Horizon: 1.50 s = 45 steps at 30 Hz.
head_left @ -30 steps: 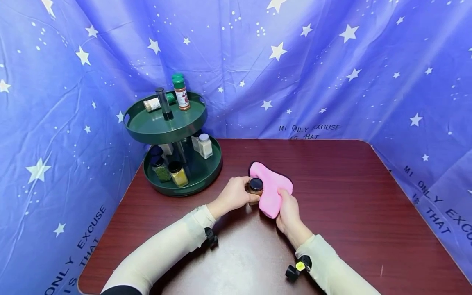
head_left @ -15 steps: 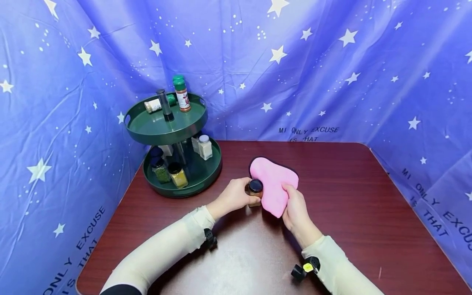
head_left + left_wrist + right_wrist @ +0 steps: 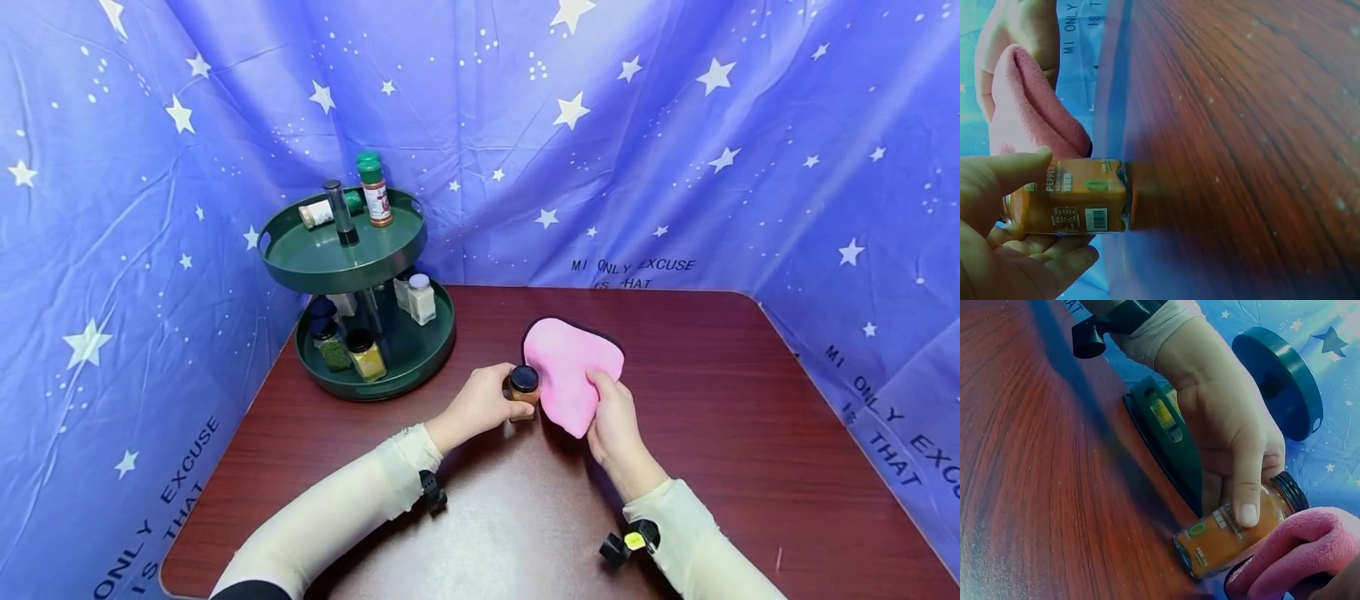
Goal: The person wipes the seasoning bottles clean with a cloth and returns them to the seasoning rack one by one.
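Note:
A glass spice jar [image 3: 522, 390] with a black lid and orange-brown powder inside is gripped by my left hand [image 3: 480, 398], thumb on one side and fingers on the other. The left wrist view shows the word PEPPER and a barcode on the jar's label [image 3: 1079, 197]. My right hand [image 3: 617, 425] holds a pink cloth [image 3: 570, 371] with a dark edge, thumb on top, its fingers mostly hidden beneath. The cloth is right beside the jar; in the right wrist view its folded edge [image 3: 1297, 550] lies against or very close to the glass.
A green two-tier round rack [image 3: 408, 379] stands at the table's left back. Its top tier bears an upright green-capped bottle [image 3: 377, 196], one lying bottle [image 3: 317, 214] and a centre post [image 3: 341, 215]. Several jars, including a yellow one [image 3: 365, 357], stand below. Starry curtains enclose the wooden table [image 3: 712, 400].
My right hand has moved a little to the right with the pink cloth, which now lies more spread out. The left hand keeps hold of the jar in nearly the same spot.

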Each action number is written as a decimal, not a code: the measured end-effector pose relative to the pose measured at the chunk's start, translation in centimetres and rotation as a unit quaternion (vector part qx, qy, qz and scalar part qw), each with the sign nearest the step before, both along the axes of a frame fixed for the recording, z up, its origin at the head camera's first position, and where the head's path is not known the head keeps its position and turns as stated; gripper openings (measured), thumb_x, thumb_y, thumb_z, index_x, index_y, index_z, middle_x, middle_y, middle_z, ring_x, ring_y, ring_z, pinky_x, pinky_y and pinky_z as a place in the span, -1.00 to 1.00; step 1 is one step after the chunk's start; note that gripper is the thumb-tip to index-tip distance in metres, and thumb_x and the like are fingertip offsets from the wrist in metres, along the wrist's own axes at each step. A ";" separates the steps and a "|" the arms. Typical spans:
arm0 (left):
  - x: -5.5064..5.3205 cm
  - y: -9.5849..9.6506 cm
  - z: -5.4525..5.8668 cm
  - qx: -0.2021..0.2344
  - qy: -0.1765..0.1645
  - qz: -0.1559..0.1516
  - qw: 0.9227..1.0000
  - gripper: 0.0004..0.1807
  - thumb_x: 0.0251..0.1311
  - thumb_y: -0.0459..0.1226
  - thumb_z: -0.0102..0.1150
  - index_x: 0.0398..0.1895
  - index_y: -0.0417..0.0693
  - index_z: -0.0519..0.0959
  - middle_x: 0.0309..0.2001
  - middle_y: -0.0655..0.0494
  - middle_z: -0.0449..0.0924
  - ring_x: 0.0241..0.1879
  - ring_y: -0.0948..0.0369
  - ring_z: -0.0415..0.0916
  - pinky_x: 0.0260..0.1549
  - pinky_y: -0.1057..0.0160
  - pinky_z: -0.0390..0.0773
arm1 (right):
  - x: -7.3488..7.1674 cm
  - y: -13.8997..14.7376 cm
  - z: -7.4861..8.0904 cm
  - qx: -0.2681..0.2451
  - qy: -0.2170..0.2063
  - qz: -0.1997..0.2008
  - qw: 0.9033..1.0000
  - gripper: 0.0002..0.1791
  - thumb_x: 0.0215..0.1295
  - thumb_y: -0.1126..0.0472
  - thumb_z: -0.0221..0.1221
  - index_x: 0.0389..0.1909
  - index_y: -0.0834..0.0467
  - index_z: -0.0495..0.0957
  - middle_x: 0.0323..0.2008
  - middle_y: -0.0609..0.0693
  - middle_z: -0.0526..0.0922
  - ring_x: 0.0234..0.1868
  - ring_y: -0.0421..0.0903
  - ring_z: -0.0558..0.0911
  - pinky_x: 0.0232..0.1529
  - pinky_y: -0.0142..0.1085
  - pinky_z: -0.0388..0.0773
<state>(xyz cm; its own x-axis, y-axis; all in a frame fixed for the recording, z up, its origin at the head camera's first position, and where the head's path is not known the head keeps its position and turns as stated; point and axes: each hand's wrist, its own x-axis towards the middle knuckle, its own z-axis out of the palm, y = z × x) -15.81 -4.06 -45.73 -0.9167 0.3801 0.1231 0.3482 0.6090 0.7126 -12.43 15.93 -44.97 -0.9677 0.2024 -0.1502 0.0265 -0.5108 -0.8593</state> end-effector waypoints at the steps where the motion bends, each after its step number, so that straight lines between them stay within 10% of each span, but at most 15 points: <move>1: 0.0 0.0 0.0 0.002 0.000 0.000 1.000 -0.53 -0.04 -0.16 0.63 -0.06 -0.08 0.66 -0.19 0.14 0.75 -0.20 0.25 0.61 -0.11 0.30 0.57 | 0.0 0.0 0.0 -0.001 -0.001 -0.001 1.000 -0.84 0.53 0.31 -0.04 -0.23 0.14 0.50 -0.40 -0.12 0.68 -0.33 -0.25 0.67 -0.24 -0.38 0.63; 17: 0.2 -0.6 0.0 0.011 0.018 0.025 0.999 -0.55 -0.05 -0.14 0.63 -0.09 -0.05 0.68 -0.19 0.17 0.77 -0.19 0.26 0.65 -0.11 0.29 0.59 | 0.2 -0.4 0.0 0.046 0.013 -0.003 0.999 -0.81 0.49 0.29 0.04 -0.36 0.12 0.56 -0.48 -0.11 0.67 -0.42 -0.24 0.65 -0.33 -0.38 0.63; 45: 0.9 -1.1 4.7 0.135 0.057 0.062 0.987 -0.58 -0.02 -0.11 0.61 -0.09 0.04 0.68 -0.24 0.23 0.76 -0.27 0.31 0.65 -0.24 0.29 0.63 | 0.9 -2.3 -0.3 0.089 0.009 0.016 0.996 -0.87 0.48 0.26 0.01 -0.16 0.23 0.48 -0.43 -0.13 0.70 -0.37 -0.25 0.67 -0.26 -0.38 0.64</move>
<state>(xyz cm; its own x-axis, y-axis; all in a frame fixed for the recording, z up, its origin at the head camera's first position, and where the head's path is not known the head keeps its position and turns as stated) -14.93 -5.15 -41.03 -0.9284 0.2050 0.3098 0.3704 0.4455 0.8151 -11.57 13.68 -45.26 -0.9764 0.1926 -0.0976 0.0246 -0.3500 -0.9364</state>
